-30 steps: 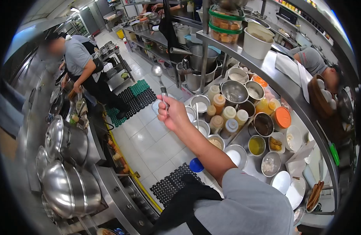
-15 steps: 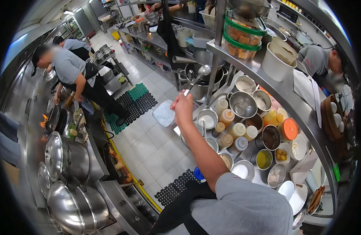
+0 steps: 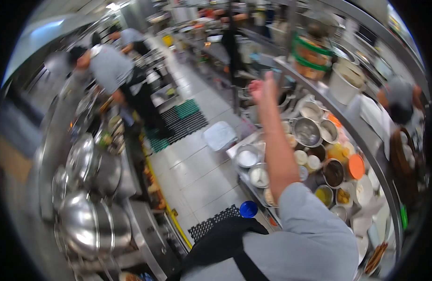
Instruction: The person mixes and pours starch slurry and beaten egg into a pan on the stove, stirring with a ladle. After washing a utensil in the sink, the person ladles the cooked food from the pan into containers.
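Observation:
My right hand (image 3: pixel 263 88) is stretched out at the upper middle, near the shelf post and above the far end of the seasoning counter. It is smeared by motion, and no utensil can be made out in it. Below and right of it stand an empty-looking steel bowl (image 3: pixel 307 131) and a bowl of white powder (image 3: pixel 311 111). Closer to my forearm, a steel container of white granules (image 3: pixel 247 157) sits at the counter's edge, beside several squeeze bottles (image 3: pixel 313 162). My left hand is out of view.
A steel shelf with green-lidded tubs (image 3: pixel 312 56) runs along the right. Left are large steel pots (image 3: pixel 95 224) and a co-worker (image 3: pixel 112 70) at the stove. Another person (image 3: pixel 399 100) is behind the shelf. Black mats (image 3: pixel 178 122) and a blue container (image 3: pixel 248 209) are on the floor side.
Half a second ago my right hand gripped a ladle by its handle; that ladle no longer shows clearly. The hand has moved up and right in view, while the whole scene has shifted and blurred.

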`<act>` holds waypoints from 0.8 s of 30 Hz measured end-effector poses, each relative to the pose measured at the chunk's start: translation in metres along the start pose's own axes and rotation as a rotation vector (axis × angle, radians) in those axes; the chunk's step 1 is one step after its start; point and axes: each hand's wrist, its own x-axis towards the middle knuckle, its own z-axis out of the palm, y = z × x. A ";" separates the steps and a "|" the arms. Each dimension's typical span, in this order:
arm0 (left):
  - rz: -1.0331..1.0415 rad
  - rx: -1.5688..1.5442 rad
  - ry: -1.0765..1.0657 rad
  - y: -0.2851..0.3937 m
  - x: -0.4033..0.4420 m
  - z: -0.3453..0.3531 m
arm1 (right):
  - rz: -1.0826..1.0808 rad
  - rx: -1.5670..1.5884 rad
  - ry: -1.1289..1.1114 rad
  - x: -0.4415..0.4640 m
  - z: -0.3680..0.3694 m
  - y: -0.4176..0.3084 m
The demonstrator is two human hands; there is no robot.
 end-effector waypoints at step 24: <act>-0.140 -0.131 0.319 -0.532 -0.181 0.087 | 0.267 -2.098 -2.158 -0.561 -0.277 0.218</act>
